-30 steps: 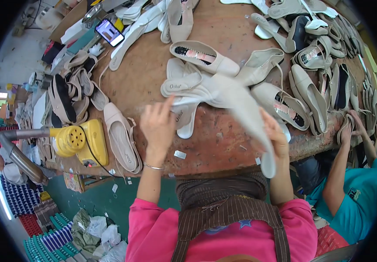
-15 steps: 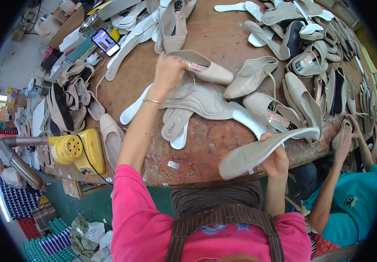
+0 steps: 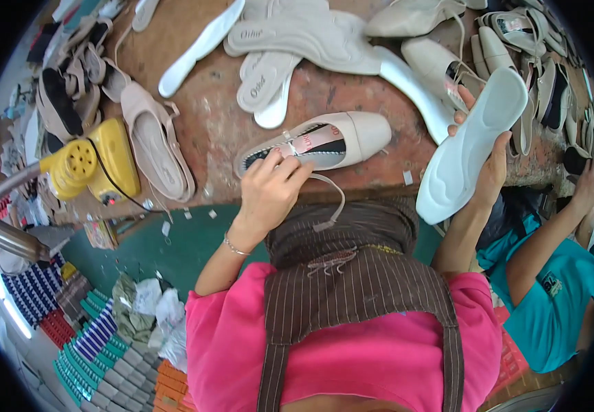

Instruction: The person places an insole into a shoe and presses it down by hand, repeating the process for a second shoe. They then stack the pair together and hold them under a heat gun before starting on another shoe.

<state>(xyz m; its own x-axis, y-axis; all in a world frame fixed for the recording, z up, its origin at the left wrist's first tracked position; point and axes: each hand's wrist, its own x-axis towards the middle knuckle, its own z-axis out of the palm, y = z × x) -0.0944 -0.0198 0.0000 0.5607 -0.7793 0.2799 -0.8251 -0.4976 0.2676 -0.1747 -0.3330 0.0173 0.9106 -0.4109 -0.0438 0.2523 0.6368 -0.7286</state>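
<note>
A beige shoe lies on its sole at the table's front edge, toe to the right, its loose strap hanging over the edge. My left hand is closed at the shoe's opening, with bent fingers on its near rim beside a pink-and-white lining patch. Exactly what the fingertips pinch is partly hidden. Off to the right, my right hand grips an insole by its edges, raised and tilted with the pale, whitish side showing. Beyond the shoe lies a pile of beige padded insoles.
At left stand a yellow machine with a metal pipe and another beige shoe. More shoes crowd the right side. A co-worker in a teal shirt works at far right. Stacked sandals or soles fill the lower left.
The shoe in my left hand has come from the far side down to the table's front edge. My right hand has lifted the insole and turned its whitish face into view. The view has shifted nearer.
</note>
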